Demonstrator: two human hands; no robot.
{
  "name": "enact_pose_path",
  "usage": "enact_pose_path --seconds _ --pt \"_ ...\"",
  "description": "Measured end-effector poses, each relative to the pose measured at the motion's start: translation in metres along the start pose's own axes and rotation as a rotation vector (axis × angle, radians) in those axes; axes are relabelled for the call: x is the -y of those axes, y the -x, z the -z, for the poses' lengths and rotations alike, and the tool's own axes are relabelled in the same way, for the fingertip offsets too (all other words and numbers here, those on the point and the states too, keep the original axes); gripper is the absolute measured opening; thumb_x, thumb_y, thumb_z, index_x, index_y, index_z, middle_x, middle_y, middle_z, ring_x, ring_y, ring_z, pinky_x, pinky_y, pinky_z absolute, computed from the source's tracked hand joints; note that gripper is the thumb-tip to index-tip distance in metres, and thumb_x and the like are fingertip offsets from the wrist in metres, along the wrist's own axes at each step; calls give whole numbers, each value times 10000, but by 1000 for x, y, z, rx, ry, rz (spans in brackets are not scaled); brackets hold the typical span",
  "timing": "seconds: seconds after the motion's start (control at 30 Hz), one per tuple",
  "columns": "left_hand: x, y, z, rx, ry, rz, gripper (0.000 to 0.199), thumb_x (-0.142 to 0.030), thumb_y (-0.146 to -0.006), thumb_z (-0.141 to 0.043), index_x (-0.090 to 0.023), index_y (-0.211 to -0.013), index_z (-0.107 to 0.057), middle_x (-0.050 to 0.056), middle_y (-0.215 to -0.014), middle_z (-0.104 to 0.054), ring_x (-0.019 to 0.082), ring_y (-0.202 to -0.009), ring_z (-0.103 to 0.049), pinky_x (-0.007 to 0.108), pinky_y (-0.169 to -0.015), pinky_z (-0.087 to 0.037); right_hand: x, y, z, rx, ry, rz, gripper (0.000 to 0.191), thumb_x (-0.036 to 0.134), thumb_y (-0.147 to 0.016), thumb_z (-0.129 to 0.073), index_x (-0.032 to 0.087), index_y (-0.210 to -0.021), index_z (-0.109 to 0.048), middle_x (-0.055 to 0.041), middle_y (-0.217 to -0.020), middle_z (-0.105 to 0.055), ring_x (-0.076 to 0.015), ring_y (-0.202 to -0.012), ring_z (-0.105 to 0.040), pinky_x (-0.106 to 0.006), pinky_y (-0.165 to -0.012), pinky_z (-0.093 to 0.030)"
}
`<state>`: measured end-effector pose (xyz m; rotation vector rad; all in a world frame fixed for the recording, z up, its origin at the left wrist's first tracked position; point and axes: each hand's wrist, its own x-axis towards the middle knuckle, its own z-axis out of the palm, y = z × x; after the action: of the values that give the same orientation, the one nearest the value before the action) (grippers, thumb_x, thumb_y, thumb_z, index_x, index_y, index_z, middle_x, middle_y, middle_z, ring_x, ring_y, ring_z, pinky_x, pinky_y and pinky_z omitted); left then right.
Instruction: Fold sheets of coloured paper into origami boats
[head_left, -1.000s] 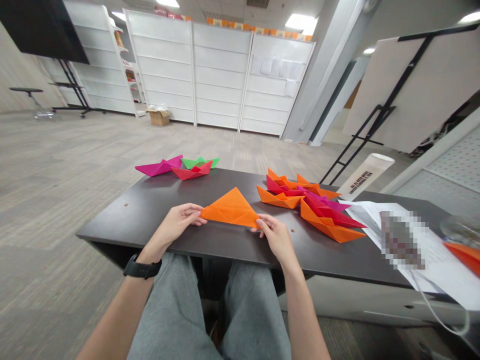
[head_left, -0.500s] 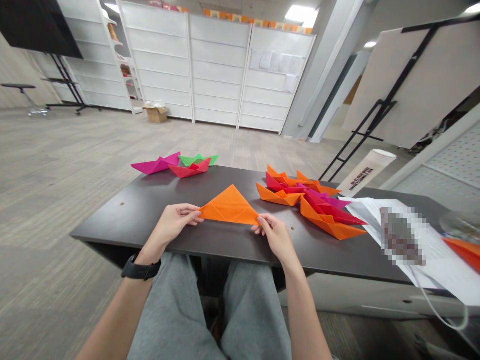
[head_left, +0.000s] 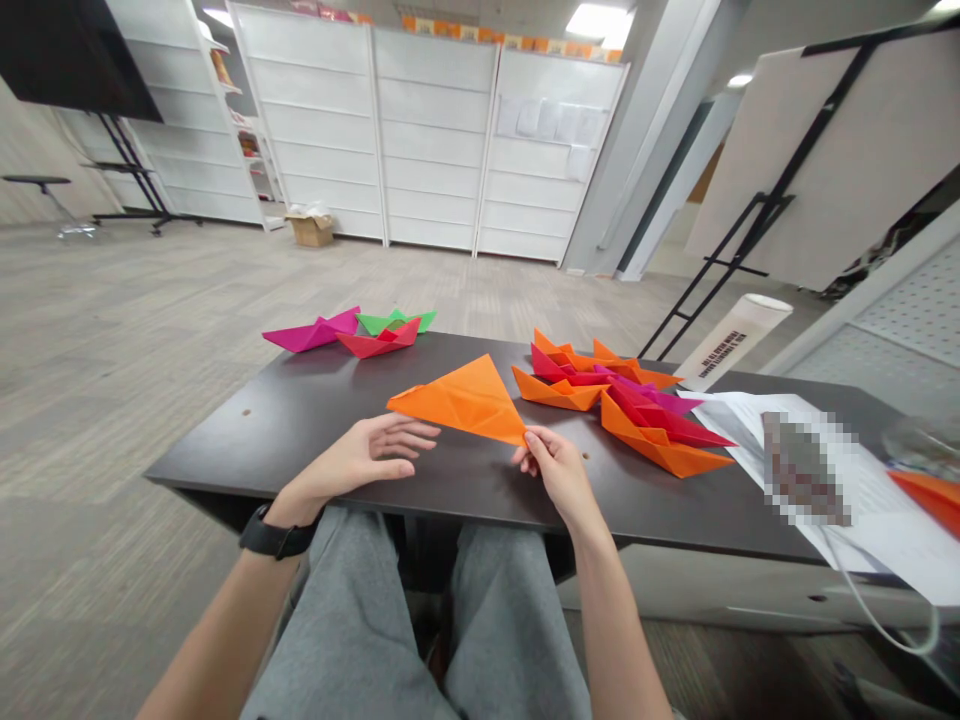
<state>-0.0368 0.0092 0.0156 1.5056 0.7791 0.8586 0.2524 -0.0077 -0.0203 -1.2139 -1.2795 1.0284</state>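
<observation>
A folded orange paper triangle (head_left: 469,400) is tilted above the dark table (head_left: 277,425), its left corner raised. My right hand (head_left: 553,465) pinches its right corner between thumb and fingers. Just below the paper's left corner, my left hand (head_left: 367,455) is open, fingers spread apart, holding nothing. Several folded paper boats in orange, red and magenta, among them an orange boat (head_left: 660,445), stand clustered to the right of my right hand.
At the table's back left stand a magenta boat (head_left: 315,330), a green boat (head_left: 401,320) and a red boat (head_left: 381,340). White sheets (head_left: 885,540) lie on the right, near a white cylinder (head_left: 735,340) and a cable (head_left: 877,615).
My left hand has let go of the paper's left corner and opened. The paper has turned, its left corner going up, while my right hand keeps its pinch.
</observation>
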Motion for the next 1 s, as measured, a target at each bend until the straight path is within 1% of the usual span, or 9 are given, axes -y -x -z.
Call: enact_pose_path --seconds 0.03,0.1,0.2,0.37,0.43,0.57,0.67,0.87,1.0 --pt "-3 -6 -6 37 2 5 519 -259 -707 -834 -156 -1175 -633 174 -1281 -673 292 -1124 -680 391 -915 -562 0 0 0 17 -1 -8 393 531 -832 -589 153 -895 -673 -35 -629 -686 -123 -475 -533 -238 -458 -375" --pt "-9 -22 -16 -13 8 10 462 -307 -765 -787 -149 -1166 -622 164 -1206 -710 287 -1078 -702 381 -861 -582 1 2 -1 73 36 -26 396 539 -850 -560 157 -864 -663 -31 -602 -673 -130 -471 -538 -241 -454 -371" --pt "-16 -52 -23 -102 17 28 362 -393 -837 -701 -102 -1038 -625 150 -924 -767 255 -801 -761 341 -689 -608 10 4 -2 176 226 -6 386 501 -917 -489 162 -882 -668 -38 -651 -675 -157 -549 -593 -271 -532 -438" --pt "-31 -92 -6 -79 -116 6 313 -325 -822 -700 -113 -1015 -575 63 -680 -717 199 -522 -696 280 -479 -553 49 -17 -20 -108 555 355 359 431 -944 -521 175 -1186 -592 -78 -956 -614 -198 -789 -593 -354 -761 -491" --pt "-34 -105 2 -12 -154 -33 294 -325 -817 -701 -113 -991 -596 48 -682 -699 174 -506 -667 266 -471 -536 62 -40 -36 1 559 441 354 435 -959 -501 184 -1198 -575 -52 -899 -594 -196 -791 -578 -368 -795 -488" --pt "-22 -124 12 101 -29 -112 323 -400 -815 -699 -125 -958 -607 31 -762 -663 138 -577 -630 259 -542 -526 61 -83 -60 284 435 366 484 451 -969 -495 174 -1363 -452 -50 -922 -631 -201 -838 -616 -394 -846 -500" --pt "-5 -129 13 116 13 -110 359 -462 -813 -698 -135 -919 -596 8 -745 -616 122 -590 -583 253 -560 -496 43 -93 -65 417 258 308 574 434 -969 -512 203 -1464 -335 -74 -1030 -660 -202 -910 -649 -392 -871 -522" --pt "10 -129 7 181 68 -78 454 -563 -753 -742 -155 -808 -550 -26 -697 -530 110 -587 -520 257 -567 -452 26 -80 -58 440 141 220 638 443 -957 -551 241 -1510 -304 -118 -1368 -550 -242 -1159 -603 -417 -980 -507" --pt "5 -127 8 202 72 -77 420 -534 -799 -714 -159 -797 -525 -27 -724 -525 96 -581 -510 247 -552 -434 26 -80 -56 483 113 198 620 471 -990 -480 255 -1534 -273 -108 -1414 -529 -224 -1131 -624 -417 -1011 -488"
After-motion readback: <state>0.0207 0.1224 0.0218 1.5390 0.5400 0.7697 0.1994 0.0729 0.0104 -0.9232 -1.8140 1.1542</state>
